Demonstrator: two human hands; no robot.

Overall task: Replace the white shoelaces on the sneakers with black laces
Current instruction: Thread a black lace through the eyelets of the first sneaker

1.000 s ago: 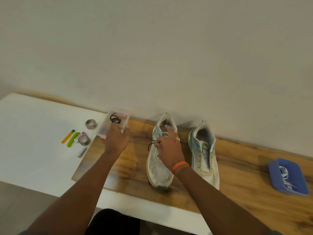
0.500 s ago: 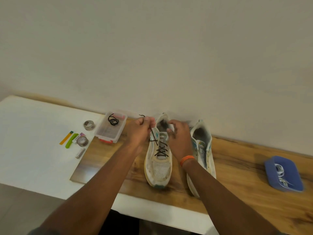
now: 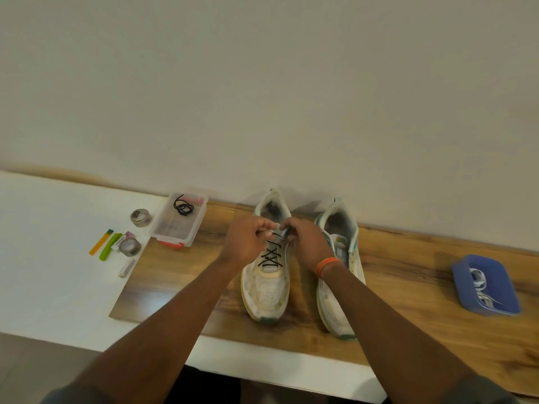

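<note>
Sneakers, two, left hand (image 3: pixel 246 246) and right hand (image 3: pixel 306 243) pinching black lace (image 3: pixel 271 256)

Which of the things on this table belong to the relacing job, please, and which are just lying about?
Part of the job:
- left sneaker, black lace crossed through it, both ends held by left hand and right hand
- right sneaker
- spare black lace in clear box
- white laces in blue tray

Lying about:
- two tape rolls
- green and orange strips

Two tape rolls (image 3: pixel 141 217) and green clip (image 3: pixel 110 246) on white table (image 3: pixel 43 258).
</note>
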